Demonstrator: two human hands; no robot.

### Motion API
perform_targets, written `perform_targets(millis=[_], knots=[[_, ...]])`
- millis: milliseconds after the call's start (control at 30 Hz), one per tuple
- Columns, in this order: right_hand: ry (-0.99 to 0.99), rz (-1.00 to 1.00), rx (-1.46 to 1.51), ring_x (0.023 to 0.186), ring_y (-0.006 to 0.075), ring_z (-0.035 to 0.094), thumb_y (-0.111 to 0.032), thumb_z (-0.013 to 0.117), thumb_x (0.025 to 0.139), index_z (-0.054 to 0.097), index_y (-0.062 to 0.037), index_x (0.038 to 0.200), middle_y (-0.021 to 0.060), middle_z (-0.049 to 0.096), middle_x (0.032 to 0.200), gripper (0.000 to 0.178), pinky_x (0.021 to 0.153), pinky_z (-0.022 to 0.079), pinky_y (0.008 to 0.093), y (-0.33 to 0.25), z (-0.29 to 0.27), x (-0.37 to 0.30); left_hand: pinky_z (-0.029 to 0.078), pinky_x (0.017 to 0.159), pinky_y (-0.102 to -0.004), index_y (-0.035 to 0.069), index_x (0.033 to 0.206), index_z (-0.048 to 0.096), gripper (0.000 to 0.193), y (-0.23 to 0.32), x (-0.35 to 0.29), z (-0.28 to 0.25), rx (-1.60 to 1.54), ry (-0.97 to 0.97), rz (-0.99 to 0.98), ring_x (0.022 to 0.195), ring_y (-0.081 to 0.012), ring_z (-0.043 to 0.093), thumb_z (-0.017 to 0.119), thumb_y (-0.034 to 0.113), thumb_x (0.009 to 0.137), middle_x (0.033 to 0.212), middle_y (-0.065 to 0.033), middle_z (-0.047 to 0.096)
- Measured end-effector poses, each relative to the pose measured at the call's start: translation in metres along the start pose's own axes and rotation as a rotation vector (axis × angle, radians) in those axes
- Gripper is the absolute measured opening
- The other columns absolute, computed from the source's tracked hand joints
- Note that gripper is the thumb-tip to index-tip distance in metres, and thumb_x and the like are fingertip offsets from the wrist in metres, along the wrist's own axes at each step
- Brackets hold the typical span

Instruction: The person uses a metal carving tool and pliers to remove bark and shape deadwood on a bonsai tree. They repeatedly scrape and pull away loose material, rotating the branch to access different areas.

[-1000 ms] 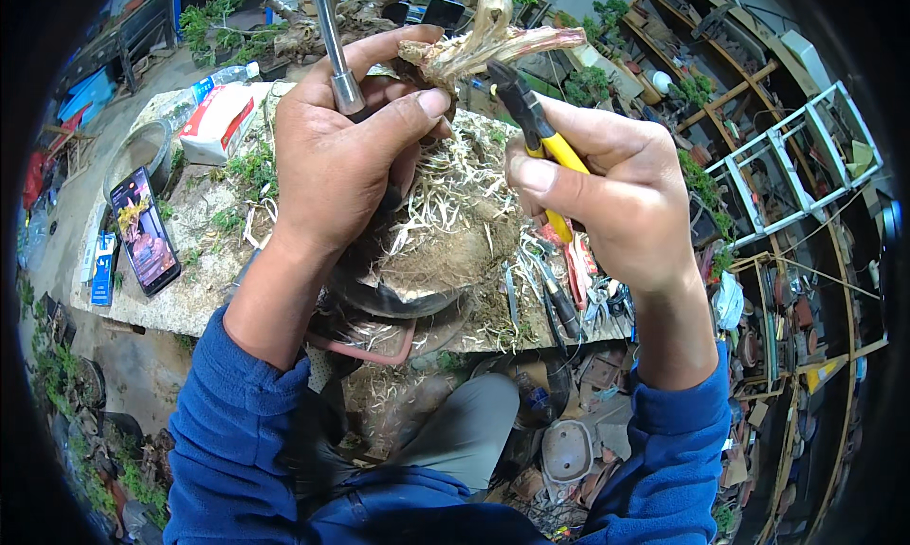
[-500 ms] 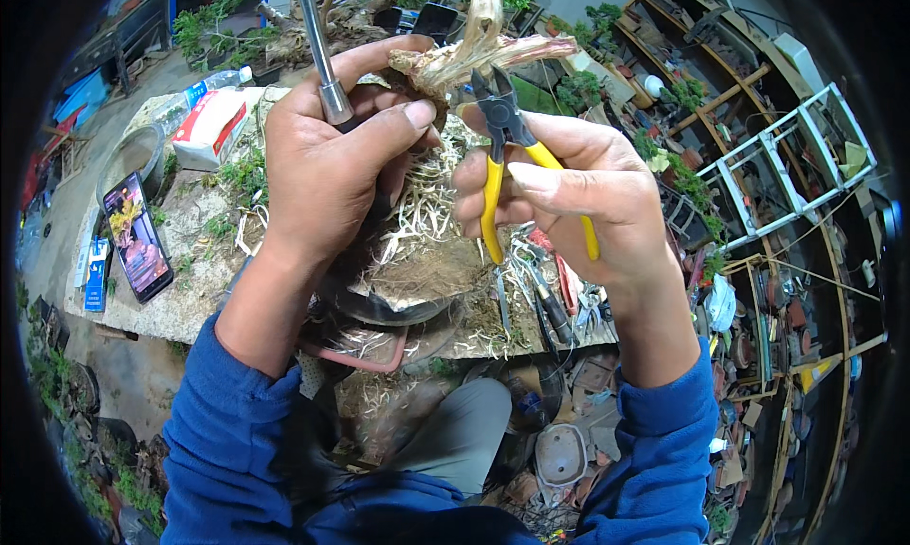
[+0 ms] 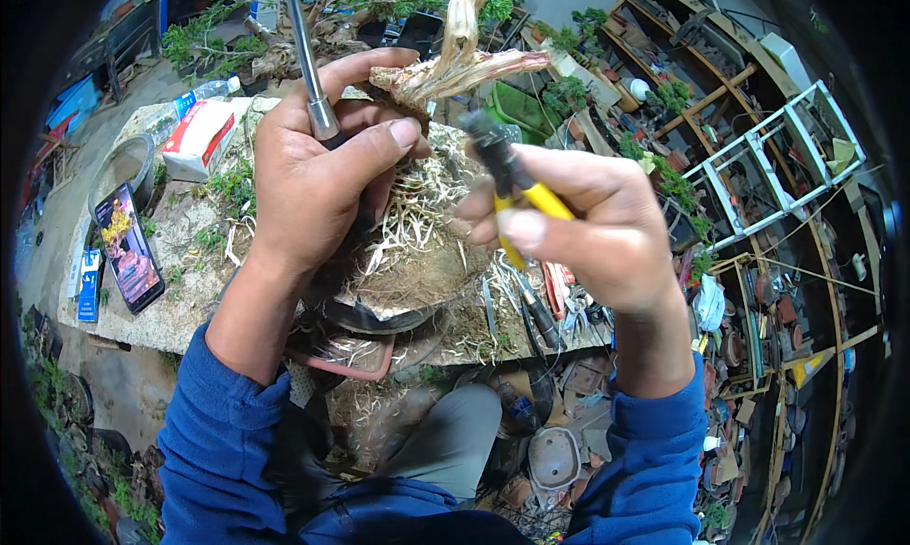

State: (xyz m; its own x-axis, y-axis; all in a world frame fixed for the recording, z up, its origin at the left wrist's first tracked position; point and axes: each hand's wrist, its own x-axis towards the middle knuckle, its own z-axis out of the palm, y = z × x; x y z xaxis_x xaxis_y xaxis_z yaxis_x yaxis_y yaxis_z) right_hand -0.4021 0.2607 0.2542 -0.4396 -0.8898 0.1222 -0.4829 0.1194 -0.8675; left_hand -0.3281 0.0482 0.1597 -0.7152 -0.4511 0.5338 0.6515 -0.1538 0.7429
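My left hand [image 3: 318, 185] is closed round the base of a barkless, pale tree trunk [image 3: 460, 47], thumb toward its lower end. Its forked wood reaches up and to the right. A shiny metal rod-shaped tool [image 3: 308, 66] is also tucked in this hand, between thumb and forefinger; its lower part is hidden. In my right hand [image 3: 607, 223] are cutting pliers [image 3: 507, 171] with yellow handles, closed in the grip. Their black jaws, smeared by motion, point up and left, apart from the trunk. Pale shavings [image 3: 403, 227] lie beneath on a dark round stand [image 3: 389, 317].
On the worktop's left lie a phone [image 3: 133, 251], a tissue pack [image 3: 199, 139], a grey bowl [image 3: 128, 171] and a plastic bottle [image 3: 204, 95]. Hand tools [image 3: 536, 308] are scattered at the right front. Green branches [image 3: 223, 33] stand behind; shelves [image 3: 758, 81] line the right.
The pliers have come away from the trunk and tipped, their handles squeezed closer together. Both hands and the trunk appear slightly lower, as the whole view has shifted a little.
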Motion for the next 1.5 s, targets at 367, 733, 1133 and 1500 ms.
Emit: perform_targets(millis=[367,733,1133,1500], knots=[[-0.053,0.227,-0.257,0.090,0.0243,0.078,-0.003,0.066,0.092,0.063,0.0149,0.130,0.0220,0.077,0.108,0.042,0.082,0.063,0.0320,-0.077,-0.038,0.006,0.042,0.045,-0.0206,0.002,0.144,0.054,0.059,0.001,0.005,0.005,0.014,-0.104,-0.026,0.056,-0.0080,0.062,0.075,0.003,0.090,0.090,-0.0130,0.077],[0.004,0.504,-0.661,0.058,0.0145,0.067,-0.007,0.066,0.087,0.075,0.0094,0.094,0.0120,0.072,0.074,0.020,0.052,0.053,0.0256,-0.145,-0.009,0.028,0.044,0.045,-0.0210,-0.002,0.137,0.062,0.050,0.002,0.007,0.002,-0.068,-0.118,-0.025,0.054,-0.0053,0.058,0.072,-0.002,0.087,0.090,-0.0118,0.077],[-0.060,0.263,-0.926,0.047,0.0075,0.054,-0.002,0.074,0.089,0.077,0.0100,0.104,0.0046,0.063,0.061,0.019,0.046,0.040,0.0249,-0.137,-0.015,0.024,0.045,0.047,-0.0205,0.001,0.137,0.063,0.050,-0.005,0.007,0.000,-0.071,-0.123,0.000,0.055,-0.0041,0.057,0.069,-0.003,0.088,0.090,-0.0096,0.078],[0.128,-0.516,-1.454,0.071,0.0303,0.075,0.004,0.074,0.082,0.070,0.0055,0.128,0.0207,0.075,0.089,0.046,0.064,0.057,0.0361,-0.060,-0.015,-0.006,0.043,0.048,-0.0194,0.001,0.139,0.061,0.050,-0.004,0.006,-0.001,-0.076,-0.139,-0.016,0.054,-0.0036,0.055,0.067,-0.004,0.089,0.095,-0.0115,0.079]])
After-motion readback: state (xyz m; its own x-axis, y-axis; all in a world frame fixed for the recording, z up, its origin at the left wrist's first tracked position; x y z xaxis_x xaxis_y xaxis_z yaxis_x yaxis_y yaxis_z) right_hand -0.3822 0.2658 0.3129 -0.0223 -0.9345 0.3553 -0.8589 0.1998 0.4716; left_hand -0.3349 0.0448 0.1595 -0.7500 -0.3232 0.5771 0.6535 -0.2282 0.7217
